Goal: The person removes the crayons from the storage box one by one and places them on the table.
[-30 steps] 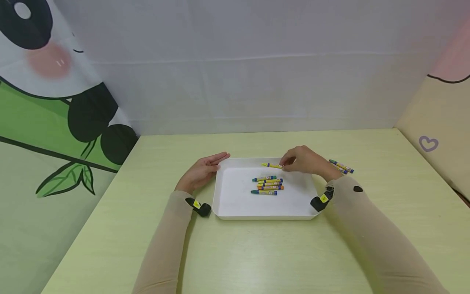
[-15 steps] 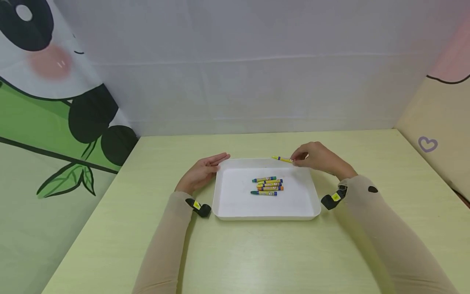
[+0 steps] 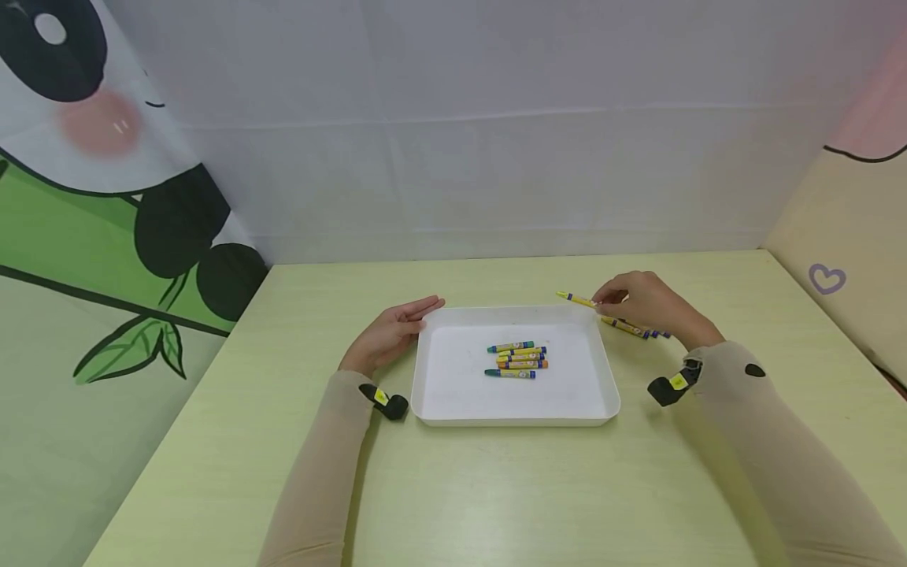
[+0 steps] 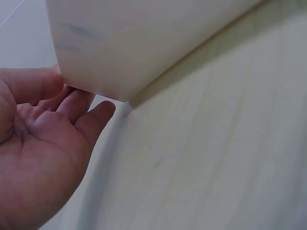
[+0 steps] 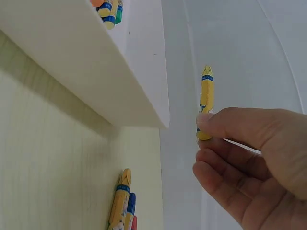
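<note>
My right hand (image 3: 646, 303) pinches a yellow crayon (image 5: 206, 96) between thumb and fingertips, above the tray's far right corner. The crayon's tip points up in the right wrist view and leftward in the head view. Several more crayons (image 3: 625, 327) lie on the table under that hand, partly hidden by it. My left hand (image 3: 386, 335) rests at the far left corner of the white tray (image 3: 453, 409), fingers extended, thumb touching the rim (image 4: 60, 72). Inside the tray, several crayons (image 3: 522, 365) with green, yellow and orange tips lie roughly parallel.
The pale wooden table (image 3: 496, 496) runs back to a grey-white cloth wall (image 3: 496, 181). Cartoon-printed panels stand on the left and right sides. A black wrist camera (image 3: 669, 387) sits on the right sleeve, another camera (image 3: 390, 403) on the left.
My right hand has carried the yellow crayon right and slightly away, from over the tray to beyond its far right corner. The left hand, tray and crayons in it have stayed put.
</note>
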`<state>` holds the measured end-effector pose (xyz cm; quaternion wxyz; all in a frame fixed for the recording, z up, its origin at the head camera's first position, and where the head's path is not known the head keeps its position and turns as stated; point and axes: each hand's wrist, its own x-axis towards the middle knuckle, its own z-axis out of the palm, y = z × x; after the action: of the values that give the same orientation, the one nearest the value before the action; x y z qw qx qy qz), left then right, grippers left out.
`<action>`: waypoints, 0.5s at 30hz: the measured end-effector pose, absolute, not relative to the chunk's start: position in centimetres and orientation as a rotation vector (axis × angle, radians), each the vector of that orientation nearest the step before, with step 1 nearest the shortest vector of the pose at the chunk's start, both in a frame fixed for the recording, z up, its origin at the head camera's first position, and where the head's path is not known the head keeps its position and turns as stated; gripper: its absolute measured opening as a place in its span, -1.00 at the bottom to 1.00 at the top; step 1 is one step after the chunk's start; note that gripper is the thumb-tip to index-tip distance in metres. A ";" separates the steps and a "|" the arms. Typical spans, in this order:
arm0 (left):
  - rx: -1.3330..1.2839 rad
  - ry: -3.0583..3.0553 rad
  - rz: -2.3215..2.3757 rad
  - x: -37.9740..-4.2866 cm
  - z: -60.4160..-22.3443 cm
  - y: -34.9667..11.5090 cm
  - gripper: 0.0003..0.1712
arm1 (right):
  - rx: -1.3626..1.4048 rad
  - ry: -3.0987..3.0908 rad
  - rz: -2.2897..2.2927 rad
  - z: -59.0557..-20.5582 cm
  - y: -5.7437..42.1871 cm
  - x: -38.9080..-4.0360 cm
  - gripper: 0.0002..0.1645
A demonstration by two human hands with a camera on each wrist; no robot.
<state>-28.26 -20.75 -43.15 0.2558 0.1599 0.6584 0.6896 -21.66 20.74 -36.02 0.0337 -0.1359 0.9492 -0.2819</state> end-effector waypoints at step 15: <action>0.465 1.792 1.865 -28.2 -43.1 -20.7 -0.37 | -0.321 2.935 -0.812 -37.3 25.4 -21.3 -0.68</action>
<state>-28.15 -20.67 -43.10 0.2540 0.1711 0.6597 0.6863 -21.32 25.36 -37.35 0.0399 -0.1048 0.9577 -0.2650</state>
